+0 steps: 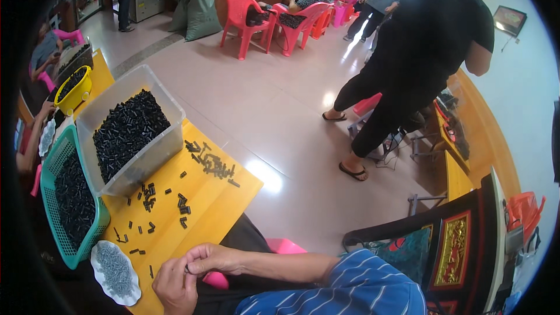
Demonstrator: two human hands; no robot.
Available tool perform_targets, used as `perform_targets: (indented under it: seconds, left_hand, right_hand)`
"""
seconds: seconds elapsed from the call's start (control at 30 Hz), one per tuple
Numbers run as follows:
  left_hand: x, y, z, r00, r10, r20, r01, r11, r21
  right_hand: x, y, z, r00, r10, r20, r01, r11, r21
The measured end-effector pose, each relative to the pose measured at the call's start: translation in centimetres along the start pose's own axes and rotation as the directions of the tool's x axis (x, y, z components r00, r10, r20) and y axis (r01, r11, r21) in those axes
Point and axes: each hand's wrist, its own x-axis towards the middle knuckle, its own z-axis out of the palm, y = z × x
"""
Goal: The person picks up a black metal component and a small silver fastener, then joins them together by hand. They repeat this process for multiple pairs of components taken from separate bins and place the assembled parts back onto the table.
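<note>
My left hand [174, 287] and my right hand [211, 258] meet over the near edge of the yellow table [201, 213]. Fingertips of both are closed around a small black piece [187, 269], mostly hidden by the fingers. Close to my left hand lies a white scalloped plate [133, 297] heaped with small silvery metal pieces [115, 268]. Short black cylindrical parts [182, 203] are scattered on the table beyond my hands. Farther up, longer thin black parts [213, 163] form a loose pile by the table's far edge.
A clear plastic bin [169, 96] and a teal basket [100, 221], both filled with black parts, stand at left. Behind them is a yellow basket [74, 100]. Someone in black [429, 29] stands across the floor. Pink chairs [248, 20] with seated people are farther back.
</note>
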Motion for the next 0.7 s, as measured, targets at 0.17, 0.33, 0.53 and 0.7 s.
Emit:
perform_targets:
  seconds: [0.17, 0.33, 0.53, 0.7]
  left_hand:
    - [0.16, 0.21, -0.34, 1.0, 0.006, -0.002, -0.006, 1.0, 0.02]
    - [0.14, 0.22, -0.53, 1.0, 0.011, -0.013, -0.011, 1.0, 0.015]
    - [0.01, 0.5, -0.38, 1.0, 0.002, -0.017, -0.002, 1.0, 0.014]
    - [0.17, 0.89, -0.49, 0.999, 0.019, -0.03, -0.018, 0.999, 0.028]
  right_hand:
    - [-0.07, -0.46, 0.57, 1.0, 0.015, -0.005, -0.015, 1.0, -0.022]
    - [0.03, -0.37, 0.48, 0.998, 0.056, -0.004, -0.056, 0.997, 0.047]
    - [-0.01, -0.46, 0.13, 0.994, 0.095, 0.044, -0.098, 0.993, 0.062]
    - [-0.19, -0.58, 0.49, 0.995, 0.089, 0.049, -0.091, 0.995, 0.046]
